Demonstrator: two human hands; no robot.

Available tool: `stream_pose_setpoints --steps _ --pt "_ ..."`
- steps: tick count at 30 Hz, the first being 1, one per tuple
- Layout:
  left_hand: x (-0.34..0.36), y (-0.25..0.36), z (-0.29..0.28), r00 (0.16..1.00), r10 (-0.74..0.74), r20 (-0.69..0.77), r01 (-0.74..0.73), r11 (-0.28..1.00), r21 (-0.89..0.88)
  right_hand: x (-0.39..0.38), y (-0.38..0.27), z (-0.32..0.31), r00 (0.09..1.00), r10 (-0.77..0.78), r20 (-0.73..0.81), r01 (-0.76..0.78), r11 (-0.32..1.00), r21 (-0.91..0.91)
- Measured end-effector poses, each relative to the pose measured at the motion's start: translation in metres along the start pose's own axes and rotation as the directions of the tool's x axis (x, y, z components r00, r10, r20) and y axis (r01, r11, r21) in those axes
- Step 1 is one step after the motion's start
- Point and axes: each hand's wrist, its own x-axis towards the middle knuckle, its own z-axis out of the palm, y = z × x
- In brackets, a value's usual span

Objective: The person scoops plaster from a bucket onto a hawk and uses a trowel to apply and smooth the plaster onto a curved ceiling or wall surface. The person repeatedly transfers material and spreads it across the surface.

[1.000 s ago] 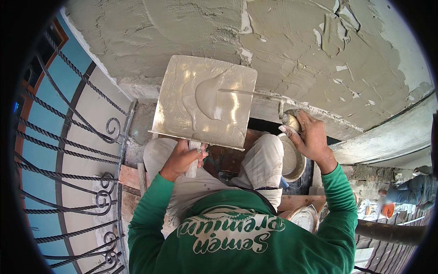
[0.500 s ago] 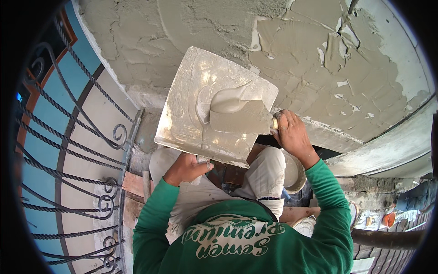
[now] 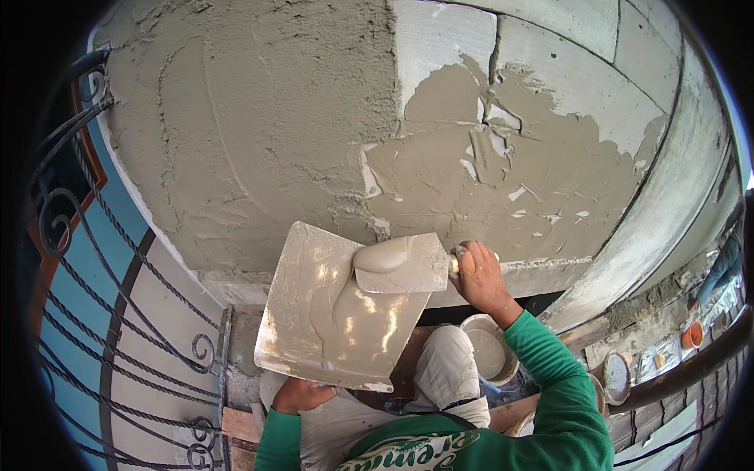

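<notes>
My left hand (image 3: 305, 395) is closed at the lower edge of a wide, mortar-smeared plasterer's hawk (image 3: 345, 314), whose handle is hidden beneath the plate. My right hand (image 3: 477, 271) grips the handle of a flat trowel (image 3: 408, 276). A smooth lump of wet grey mortar (image 3: 382, 255) lies on the trowel's left part. The blade is over the hawk's upper right corner; I cannot tell whether they touch. Ahead rises a block wall (image 3: 542, 94), partly covered with grey plaster (image 3: 275, 118), rough on the left and thinly spread on the right, with pale blocks showing.
Twisted metal railing (image 3: 141, 298) runs along the left. A bucket of mortar (image 3: 488, 353) stands beside my right knee. Farther right are another round container (image 3: 617, 377), an orange bucket (image 3: 692, 335), a dark pipe (image 3: 683, 365) and part of another person (image 3: 724, 271).
The trowel has lifted mortar from the hawk's middle and shifted to its upper right corner. The view has tipped up, showing more wall, and the hawk and hands sit lower.
</notes>
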Motion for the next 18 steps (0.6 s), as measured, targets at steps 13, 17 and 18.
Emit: stream_pose_setpoints --steps 13,17,18 --pt "0.001 -0.032 0.015 0.971 -0.237 -0.004 0.212 0.873 -0.439 0.153 0.095 -0.157 0.987 0.083 -0.136 -0.131 0.912 -0.390" --pt "-0.002 -0.024 0.013 0.966 -0.257 0.017 0.234 0.847 -0.477 0.181 0.102 -0.181 0.991 0.110 -0.077 -0.133 0.893 -0.430" --pt "-0.002 -0.023 0.011 0.957 -0.289 0.036 0.272 0.843 -0.464 0.188 0.103 -0.187 0.990 0.135 -0.046 -0.142 0.889 -0.435"
